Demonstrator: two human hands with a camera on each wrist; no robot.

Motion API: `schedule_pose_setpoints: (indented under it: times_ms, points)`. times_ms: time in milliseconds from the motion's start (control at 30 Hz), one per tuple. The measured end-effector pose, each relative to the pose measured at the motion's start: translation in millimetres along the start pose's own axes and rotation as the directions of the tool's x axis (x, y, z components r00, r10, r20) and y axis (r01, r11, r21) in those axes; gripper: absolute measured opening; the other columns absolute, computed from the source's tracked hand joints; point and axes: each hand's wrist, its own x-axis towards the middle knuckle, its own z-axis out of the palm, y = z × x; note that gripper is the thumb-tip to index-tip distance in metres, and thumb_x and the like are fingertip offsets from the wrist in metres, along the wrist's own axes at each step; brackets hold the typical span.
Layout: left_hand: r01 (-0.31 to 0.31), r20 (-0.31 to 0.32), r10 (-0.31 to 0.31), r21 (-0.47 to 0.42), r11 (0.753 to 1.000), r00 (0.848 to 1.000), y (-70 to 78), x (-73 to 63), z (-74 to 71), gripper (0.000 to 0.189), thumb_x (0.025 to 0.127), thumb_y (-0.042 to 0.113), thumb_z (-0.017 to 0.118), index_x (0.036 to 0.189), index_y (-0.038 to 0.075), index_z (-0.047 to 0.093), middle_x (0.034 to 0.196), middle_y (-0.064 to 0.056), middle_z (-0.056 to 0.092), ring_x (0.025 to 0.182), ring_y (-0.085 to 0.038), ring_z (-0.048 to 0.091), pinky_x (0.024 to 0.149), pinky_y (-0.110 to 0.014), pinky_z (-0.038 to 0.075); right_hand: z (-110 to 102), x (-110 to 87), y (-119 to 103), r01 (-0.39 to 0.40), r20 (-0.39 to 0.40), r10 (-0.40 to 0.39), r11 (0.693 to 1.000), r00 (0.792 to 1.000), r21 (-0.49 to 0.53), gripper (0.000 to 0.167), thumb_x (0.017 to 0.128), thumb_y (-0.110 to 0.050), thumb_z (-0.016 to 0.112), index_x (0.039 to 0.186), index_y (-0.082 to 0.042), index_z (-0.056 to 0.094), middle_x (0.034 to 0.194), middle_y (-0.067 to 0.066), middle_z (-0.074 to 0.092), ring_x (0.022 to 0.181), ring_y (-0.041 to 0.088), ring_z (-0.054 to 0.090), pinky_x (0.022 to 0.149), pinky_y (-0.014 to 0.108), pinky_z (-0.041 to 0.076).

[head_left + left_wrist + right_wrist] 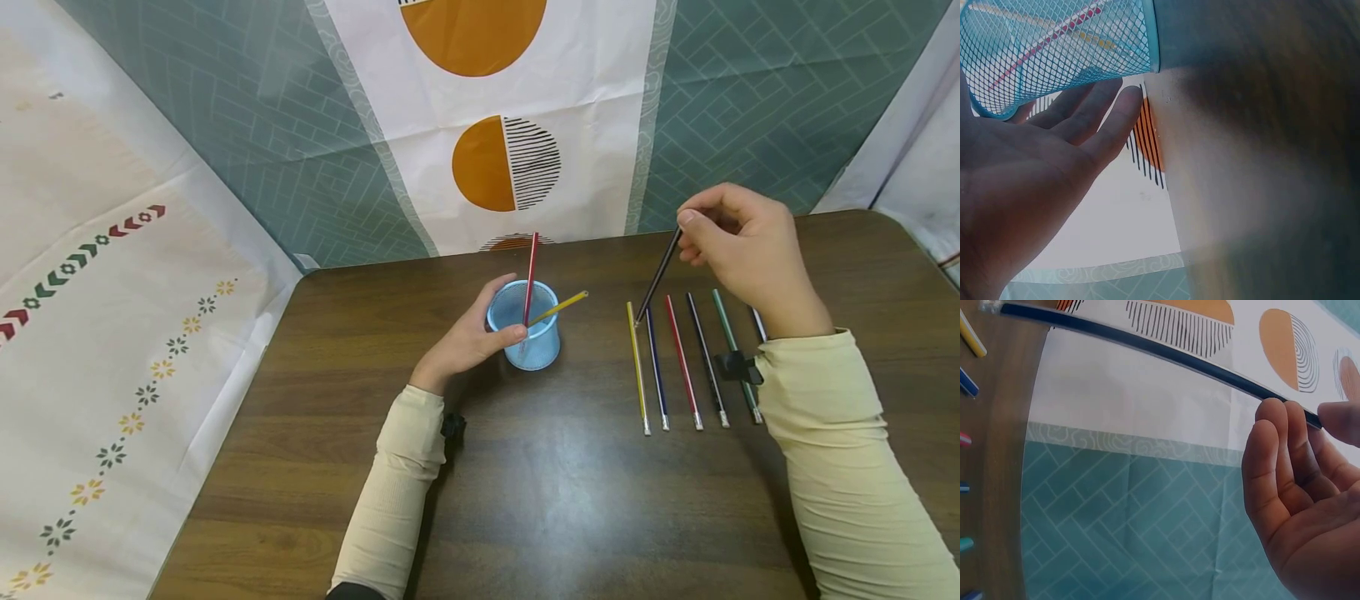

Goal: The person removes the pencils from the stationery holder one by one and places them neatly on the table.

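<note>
My left hand (480, 333) holds a light blue mesh pencil cup (542, 350), thumb at the near rim and fingers around its far side. Inside the cup lean a red pencil (531, 275) and a yellow pencil (564, 305). Between thumb and fingertips, my right hand (750, 246) pinches a dark pencil (662, 271) near its upper end. That pencil slants down to the left, its silver eraser end low over the row of pencils. In the right wrist view the same pencil (1147, 345) looks dark blue, and the hand's fingers (1263, 456) are bent.
On the brown table (360, 350) several pencils lie side by side: yellow (637, 367), blue (657, 367), red (684, 362), dark (707, 360) and green (724, 321). Another dark one (759, 325) is partly hidden by the right wrist. Patterned cloth (585, 167) hangs behind the table.
</note>
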Motion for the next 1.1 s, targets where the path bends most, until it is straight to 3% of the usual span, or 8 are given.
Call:
schedule_pose_setpoints:
  times_ms: [200,467,1100]
  points:
    - [0.001,0.001,-0.001,0.007,1.000,1.000,0.9,-0.4,0.4,0.103,0.086,0.061,0.072,0.160,0.014,0.019,0.145,-0.011,0.040,0.124,-0.031,0.047,0.097,-0.049,0.049,1.7,-1.1,1.3,-0.060,0.045,0.063,0.995,0.997,-0.077,0.018,0.099,-0.011,0.064,0.106,0.006,0.067,0.077,-0.004,0.065,0.064,0.009,0.064,0.059,0.017,0.052]
    - [-0.005,-0.001,0.005,0.009,1.000,1.000,0.0,-0.1,-0.2,0.100,0.087,0.057,0.073,0.159,0.014,0.020,0.145,-0.010,0.040,0.125,-0.030,0.047,0.097,-0.048,0.049,5.7,-1.5,2.6,-0.071,0.082,0.085,0.985,0.993,-0.156,0.017,0.100,-0.014,0.064,0.105,0.002,0.069,0.077,-0.001,0.064,0.065,0.009,0.064,0.060,0.017,0.052]
    - [-0.008,0.005,0.008,-0.002,1.000,1.000,-0.7,0.2,-0.6,0.098,0.088,0.055,0.073,0.159,0.014,0.019,0.144,-0.012,0.041,0.124,-0.031,0.048,0.097,-0.049,0.049,11.0,-1.9,2.0,-0.139,0.199,0.185,0.965,0.962,-0.223,0.023,0.102,-0.021,0.063,0.106,0.001,0.067,0.081,0.011,0.066,0.067,0.015,0.064,0.061,0.021,0.053]
